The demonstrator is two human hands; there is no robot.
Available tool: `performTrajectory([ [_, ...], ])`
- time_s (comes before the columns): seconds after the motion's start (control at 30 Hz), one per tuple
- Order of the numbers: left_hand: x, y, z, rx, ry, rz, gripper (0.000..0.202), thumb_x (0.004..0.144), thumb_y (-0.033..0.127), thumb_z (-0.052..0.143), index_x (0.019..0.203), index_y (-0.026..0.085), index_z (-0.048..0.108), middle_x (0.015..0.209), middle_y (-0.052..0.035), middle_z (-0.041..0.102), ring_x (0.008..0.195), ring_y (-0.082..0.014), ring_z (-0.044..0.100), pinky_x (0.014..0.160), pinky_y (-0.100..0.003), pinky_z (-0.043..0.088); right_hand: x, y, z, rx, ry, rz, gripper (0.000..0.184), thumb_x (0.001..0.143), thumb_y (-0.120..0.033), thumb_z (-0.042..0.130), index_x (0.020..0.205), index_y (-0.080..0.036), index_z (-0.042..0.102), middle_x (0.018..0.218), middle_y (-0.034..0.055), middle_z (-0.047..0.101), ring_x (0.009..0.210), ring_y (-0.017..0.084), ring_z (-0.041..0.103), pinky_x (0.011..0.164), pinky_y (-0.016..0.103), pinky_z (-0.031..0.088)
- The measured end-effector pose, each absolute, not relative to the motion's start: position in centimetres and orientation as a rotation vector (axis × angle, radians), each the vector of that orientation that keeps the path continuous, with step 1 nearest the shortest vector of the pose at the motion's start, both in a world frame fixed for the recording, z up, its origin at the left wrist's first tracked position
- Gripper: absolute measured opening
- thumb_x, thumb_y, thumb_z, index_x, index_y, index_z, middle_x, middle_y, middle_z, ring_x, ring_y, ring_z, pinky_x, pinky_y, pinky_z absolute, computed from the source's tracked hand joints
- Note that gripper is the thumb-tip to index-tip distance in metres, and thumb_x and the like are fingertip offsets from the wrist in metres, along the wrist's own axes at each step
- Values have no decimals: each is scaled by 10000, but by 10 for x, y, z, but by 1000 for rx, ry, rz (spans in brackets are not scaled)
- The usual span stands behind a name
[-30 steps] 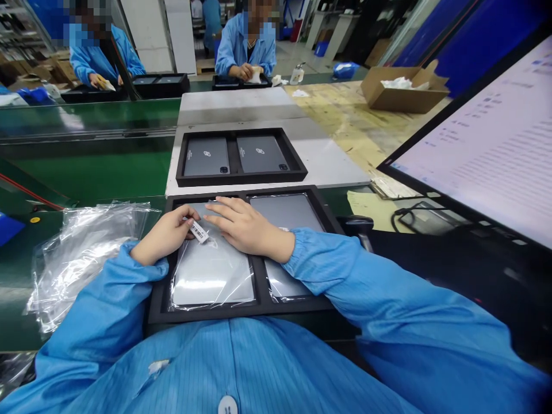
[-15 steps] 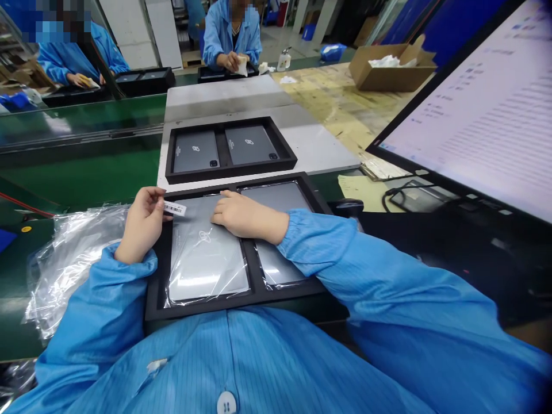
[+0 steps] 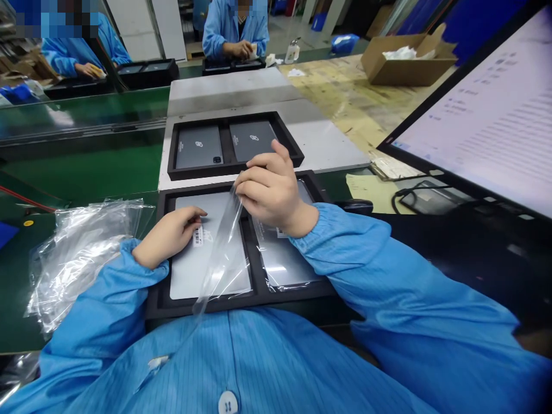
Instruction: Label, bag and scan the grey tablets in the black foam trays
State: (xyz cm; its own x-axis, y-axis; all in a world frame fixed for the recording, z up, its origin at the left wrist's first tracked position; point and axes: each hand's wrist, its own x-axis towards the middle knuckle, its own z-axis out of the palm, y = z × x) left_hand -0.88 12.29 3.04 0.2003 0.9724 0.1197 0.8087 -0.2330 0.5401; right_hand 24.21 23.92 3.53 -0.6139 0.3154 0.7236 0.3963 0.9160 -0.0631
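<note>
A black two-slot tray [image 3: 254, 299] lies right in front of me with a grey tablet [image 3: 190, 273] in its left slot and another grey tablet [image 3: 282, 261] under clear film in its right slot. My right hand [image 3: 271, 192] is raised over the tray's middle, fingers pinched on a sheet of clear film [image 3: 218, 253] lifted off the left tablet. My left hand [image 3: 170, 236] rests on the left tablet, fingers curled on a small white barcode label [image 3: 198, 236].
A second black tray [image 3: 235, 167] with two grey tablets lies beyond on a grey board. Clear plastic bags [image 3: 73, 253] are heaped at my left on the green conveyor [image 3: 86, 167]. A large monitor [image 3: 487, 121] stands right. A cardboard box [image 3: 405, 57] and two blue-coated people are farther back.
My right hand has risen from the tablet, pulling the clear film up off it. My left hand has come back from the tray's left edge onto the tablet with the label.
</note>
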Motion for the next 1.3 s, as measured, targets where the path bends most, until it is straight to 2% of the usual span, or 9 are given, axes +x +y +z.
performTrajectory([
  [0.17, -1, 123, 27, 1935, 1666, 793, 295, 928, 344, 591, 1162, 182, 671, 1115, -90, 733, 990, -235, 700, 867, -348, 566, 233, 236, 25, -468, -2226, 5, 218, 991, -333, 569, 1154, -264, 697, 1212, 98, 671, 1268, 350, 512, 1158, 708, 312],
  [0.27, -8, 126, 27, 1807, 1806, 1088, 250, 888, 317, 643, 1089, 176, 684, 1108, -80, 723, 1007, -219, 679, 838, -313, 547, 224, 229, 18, -421, -2275, 82, 408, 965, -427, 619, 1300, -195, 632, 1377, 177, 593, 1312, 373, 478, 1098, 655, 404],
  [0.37, -28, 133, 26, 1494, 1881, 1609, 177, 827, 214, 657, 993, 153, 643, 1003, -61, 688, 938, -183, 654, 747, -269, 523, 219, 227, 7, -272, -2427, 135, 372, 991, -397, 585, 1266, -153, 645, 1255, 189, 643, 1172, 326, 564, 994, 551, 502],
  [0.5, -67, 144, 25, 1169, 1858, 2019, 171, 809, 83, 590, 967, 137, 557, 953, -24, 617, 844, -124, 608, 588, -206, 427, 216, 237, 2, -138, -2570, 1, 235, 988, -165, 483, 1006, -174, 717, 1013, 128, 695, 992, 267, 596, 920, 477, 512],
  [0.63, -83, 154, 18, 1106, 2018, 1851, 134, 873, 71, 580, 986, 139, 555, 939, -5, 609, 808, -99, 585, 713, -220, 467, 239, 255, 33, -354, -2385, -172, 242, 982, -170, 473, 992, -184, 714, 1012, 132, 699, 1009, 282, 596, 948, 505, 480],
  [0.87, -65, 170, -1, 865, 2135, 1415, 122, 839, 62, 613, 887, 154, 677, 757, 27, 583, 741, -131, 511, 771, -268, 399, 389, 242, 97, -1663, -1791, -287, 454, 1020, -527, 489, 951, -138, 711, 983, 180, 709, 1097, 349, 636, 968, 537, 483],
  [1.03, -72, 180, -12, 823, 2230, 1270, 226, 863, 133, 597, 1028, 195, 739, 770, 33, 589, 727, -140, 514, 673, -263, 352, 443, 190, 52, -2113, -1483, 463, 387, 848, -513, 759, 892, -130, 729, 950, 196, 743, 1088, 322, 672, 927, 394, 526],
  [1.17, -69, 176, -12, 872, 2179, 1317, 246, 889, 155, 578, 1079, 138, 733, 820, 9, 598, 803, -154, 520, 764, -273, 394, 425, 179, 13, -1965, -1499, 781, 257, 838, -425, 770, 895, -179, 720, 727, 78, 717, 822, 247, 706, 711, 298, 562],
  [1.3, -66, 174, -16, 906, 2143, 1333, 257, 898, 180, 560, 1094, 130, 719, 894, -6, 639, 828, -155, 532, 830, -269, 432, 405, 213, 23, -1903, -1371, 1150, 112, 852, -287, 702, 807, -194, 659, 599, 14, 620, 577, 181, 617, 545, 277, 539],
])
